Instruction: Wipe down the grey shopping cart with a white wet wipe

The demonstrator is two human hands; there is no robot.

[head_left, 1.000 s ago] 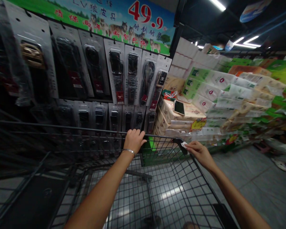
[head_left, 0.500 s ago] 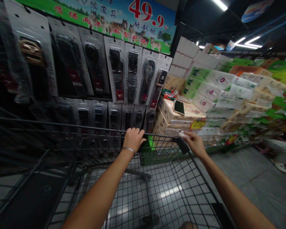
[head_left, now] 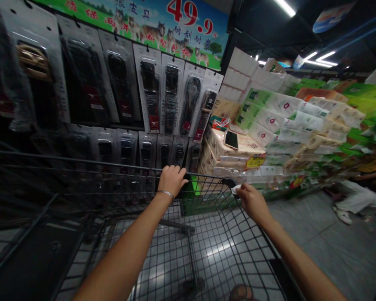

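In the head view a black wire shopping cart (head_left: pixel 81 161) stretches across the lower half. My left hand (head_left: pixel 171 182), with a silver bracelet at the wrist, is closed over the far rim of the cart, thumb to the right. My right hand (head_left: pixel 253 205) is at the cart's far right corner, its fingers pinched on a small white tissue (head_left: pixel 235 189). That tissue lies against or just above the dark corner piece; whether it touches cannot be made out. Beyond the corner, a phone (head_left: pixel 231 139) lies on a stack of packaged tissue paper (head_left: pixel 217 146).
Packaged belts (head_left: pixel 172 79) hang in rows behind the cart, under a price banner (head_left: pixel 188 33). Tissue packs (head_left: pixel 278 104) are piled high at the right. On the grey floor (head_left: pixel 313 234) at right, part of another person in light trousers (head_left: pixel 357 196) shows.
My right hand has shifted down and closer to the cart's corner with the tissue. My left hand keeps its place on the rim. The view has turned slightly, sliding the scene left.
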